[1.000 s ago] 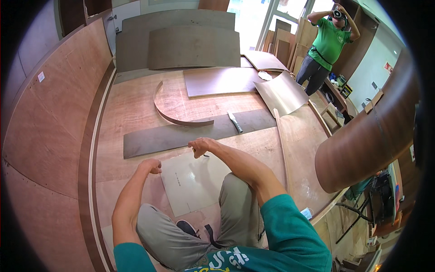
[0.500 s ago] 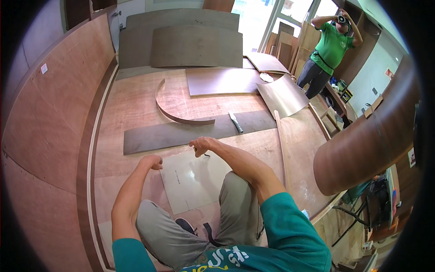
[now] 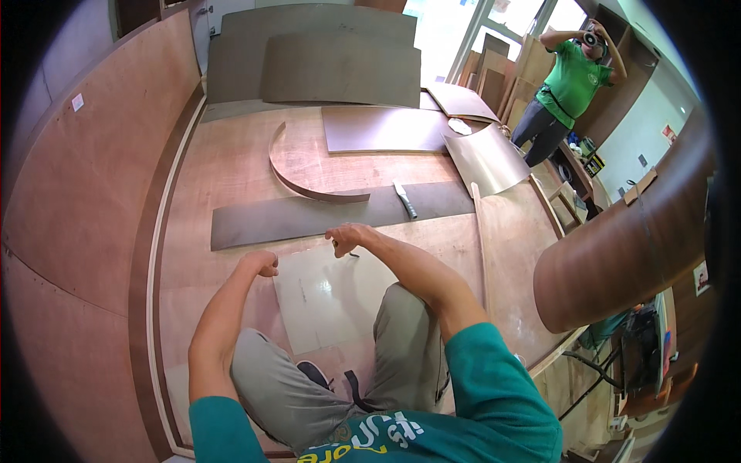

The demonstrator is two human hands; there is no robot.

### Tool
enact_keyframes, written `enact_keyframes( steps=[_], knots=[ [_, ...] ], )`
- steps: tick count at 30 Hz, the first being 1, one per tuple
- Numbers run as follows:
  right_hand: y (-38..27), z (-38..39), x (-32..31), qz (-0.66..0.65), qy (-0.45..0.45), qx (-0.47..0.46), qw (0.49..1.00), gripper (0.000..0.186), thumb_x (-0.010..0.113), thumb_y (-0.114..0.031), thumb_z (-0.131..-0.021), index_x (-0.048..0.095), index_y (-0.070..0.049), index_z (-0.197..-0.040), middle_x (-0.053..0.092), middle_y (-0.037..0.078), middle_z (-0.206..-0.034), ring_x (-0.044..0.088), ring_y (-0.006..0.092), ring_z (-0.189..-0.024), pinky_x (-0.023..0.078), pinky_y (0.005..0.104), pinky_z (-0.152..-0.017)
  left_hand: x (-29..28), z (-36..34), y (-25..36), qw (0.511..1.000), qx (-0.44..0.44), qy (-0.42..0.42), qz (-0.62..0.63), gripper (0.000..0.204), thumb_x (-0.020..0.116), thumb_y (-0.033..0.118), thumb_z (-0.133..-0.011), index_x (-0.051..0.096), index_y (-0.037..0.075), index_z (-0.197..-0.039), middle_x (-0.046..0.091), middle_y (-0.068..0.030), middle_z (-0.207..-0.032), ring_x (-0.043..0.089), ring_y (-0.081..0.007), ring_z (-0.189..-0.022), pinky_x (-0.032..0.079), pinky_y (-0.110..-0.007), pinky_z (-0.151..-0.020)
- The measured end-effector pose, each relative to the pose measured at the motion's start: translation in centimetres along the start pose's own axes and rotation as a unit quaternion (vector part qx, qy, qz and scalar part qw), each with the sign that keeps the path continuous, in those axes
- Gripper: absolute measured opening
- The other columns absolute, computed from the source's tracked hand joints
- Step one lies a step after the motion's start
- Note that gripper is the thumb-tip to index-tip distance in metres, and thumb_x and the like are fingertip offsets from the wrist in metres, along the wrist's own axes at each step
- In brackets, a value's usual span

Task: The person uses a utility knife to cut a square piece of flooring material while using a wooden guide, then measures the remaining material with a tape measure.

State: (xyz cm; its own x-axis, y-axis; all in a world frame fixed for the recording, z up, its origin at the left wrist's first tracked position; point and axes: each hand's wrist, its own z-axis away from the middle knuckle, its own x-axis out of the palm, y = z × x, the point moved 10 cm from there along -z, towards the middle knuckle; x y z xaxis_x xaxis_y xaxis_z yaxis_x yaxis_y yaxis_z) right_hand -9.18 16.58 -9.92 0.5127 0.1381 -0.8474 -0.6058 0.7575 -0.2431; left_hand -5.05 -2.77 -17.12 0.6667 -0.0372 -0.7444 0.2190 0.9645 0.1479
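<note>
A pale, glossy square sheet (image 3: 320, 305) lies flat between my knees. My left hand (image 3: 266, 264) is closed at its far left corner; whatever is in those fingers is hidden. Over the sheet's far edge my right hand (image 3: 345, 238) is curled, thumb side down. A small dark curved piece shows just beside it, too little of it to name. Just beyond both hands lies a long dark grey strip panel (image 3: 293, 220). On that strip rests a putty knife (image 3: 405, 201) with a pale blade and dark handle.
A curved brown strip (image 3: 287, 180) stands on the wooden floor panel. Large grey-brown sheets (image 3: 340, 69) lean at the back. To the left runs a curved plywood wall (image 3: 93, 177); to the right, a big brown rolled sheet (image 3: 610, 262). A person (image 3: 567, 89) in green stands at far right.
The whole view has shifted slightly, with things in it sitting a little higher. Both hands stay at about the same places on the pale sheet.
</note>
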Motion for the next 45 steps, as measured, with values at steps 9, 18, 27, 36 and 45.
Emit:
enact_keyframes(
  steps=[9,18,27,36,45],
  knots=[
    [-0.1,0.5,-0.6,-0.009,-0.001,-0.003,1.0,0.065,0.064,-0.026,-0.064,0.051,-0.008,-0.125,0.067,0.015,-0.092,0.063,0.0325,-0.092,0.05,0.0398,-0.081,1.2,0.6,-1.8,1.0,-0.011,0.008,-0.013,0.04,0.065,0.032,-0.08,0.062,0.01,-0.114,0.065,-0.0122,-0.112,0.06,-0.0287,-0.106,0.048,-0.039,-0.089],
    [1.3,0.5,-0.8,-0.016,0.028,-0.003,0.999,0.066,0.065,-0.026,-0.064,0.051,-0.008,-0.126,0.067,0.015,-0.091,0.064,0.031,-0.09,0.051,0.0398,-0.077,-1.8,1.8,0.0,0.981,0.024,0.019,0.192,0.036,0.064,0.031,-0.08,0.065,0.005,-0.106,0.067,-0.0147,-0.102,0.064,-0.0273,-0.095,0.049,-0.037,-0.081],
    [0.2,-0.4,-5.6,-0.138,0.171,-0.084,0.972,0.068,0.07,-0.029,-0.067,0.046,-0.008,-0.127,0.066,0.019,-0.095,0.063,0.0342,-0.092,0.05,0.0398,-0.08,-6.9,3.4,-2.7,0.923,0.065,0.183,0.332,0.041,0.059,0.036,-0.087,0.06,0.0,-0.107,0.065,-0.0118,-0.094,0.062,-0.0183,-0.083,0.05,-0.034,-0.073],
    [-1.4,3.2,-15.2,-0.262,0.401,-0.075,0.875,0.075,0.072,-0.025,-0.071,0.036,0.001,-0.131,0.061,0.025,-0.104,0.061,0.0349,-0.097,0.049,0.0405,-0.083,-17.1,6.6,12.7,0.776,0.144,0.081,0.609,0.067,0.049,0.055,-0.09,0.034,0.005,-0.132,0.06,-0.0121,-0.107,0.065,-0.0221,-0.084,0.056,-0.035,-0.074],
    [2.5,7.0,-14.4,-0.251,0.368,-0.084,0.891,0.086,0.077,-0.031,-0.068,0.034,-0.003,-0.137,0.055,0.025,-0.114,0.058,0.0317,-0.103,0.048,0.0378,-0.088,-18.4,1.0,15.1,0.815,0.164,0.105,0.546,0.055,0.068,0.028,-0.078,0.046,0.005,-0.124,0.061,-0.0089,-0.102,0.065,-0.0202,-0.087,0.059,-0.032,-0.071]
  ],
)
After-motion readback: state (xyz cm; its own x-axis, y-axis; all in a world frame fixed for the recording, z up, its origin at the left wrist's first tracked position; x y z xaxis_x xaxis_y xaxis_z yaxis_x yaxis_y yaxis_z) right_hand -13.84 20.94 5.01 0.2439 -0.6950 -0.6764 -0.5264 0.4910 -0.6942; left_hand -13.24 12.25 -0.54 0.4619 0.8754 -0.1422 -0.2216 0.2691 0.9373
